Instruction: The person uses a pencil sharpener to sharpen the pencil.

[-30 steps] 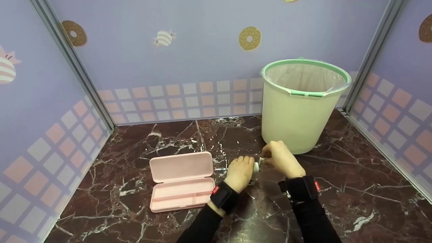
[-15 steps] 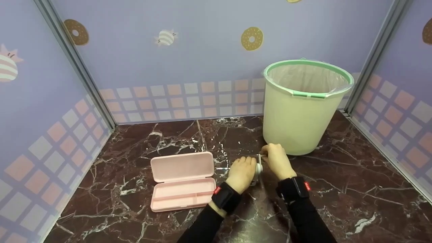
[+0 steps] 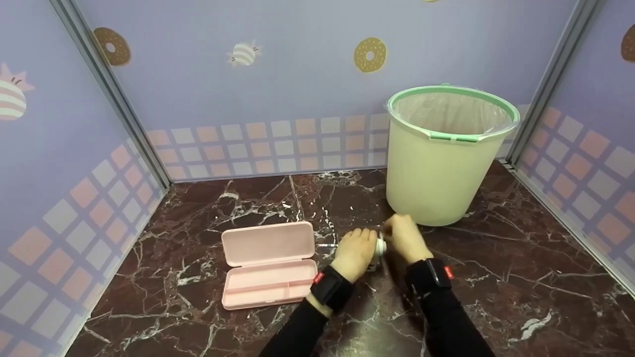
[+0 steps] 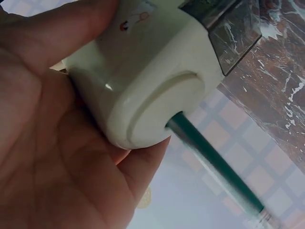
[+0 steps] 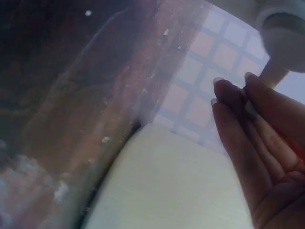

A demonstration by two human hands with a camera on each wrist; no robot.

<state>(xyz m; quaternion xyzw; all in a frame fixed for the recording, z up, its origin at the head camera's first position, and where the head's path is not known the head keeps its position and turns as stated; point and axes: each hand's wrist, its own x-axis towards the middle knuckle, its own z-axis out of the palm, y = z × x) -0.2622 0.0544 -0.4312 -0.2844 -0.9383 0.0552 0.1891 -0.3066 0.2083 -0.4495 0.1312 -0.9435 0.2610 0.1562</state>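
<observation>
— At centre frame, what are the hands doing?
— Left hand curls round a cream plastic crank pencil sharpener with a green pencil in it, low over the bench.
— And the right hand?
— Fingers pinch its handle, just beside.

A dark red-brown marble tabletop with white veining is seen, enclosed at the back and both sides by patterned lilac panels. An open pink pencil case is laid flat on it, left of centre, lid hinged back toward the rear wall, tray part nearer the front edge. A pale green bin with a darker green rim and a clear liner is stood upright at the right rear, near the back corner. A white pencil sharpener is seen between case and bin; whether it is rested on the surface cannot be told.
</observation>
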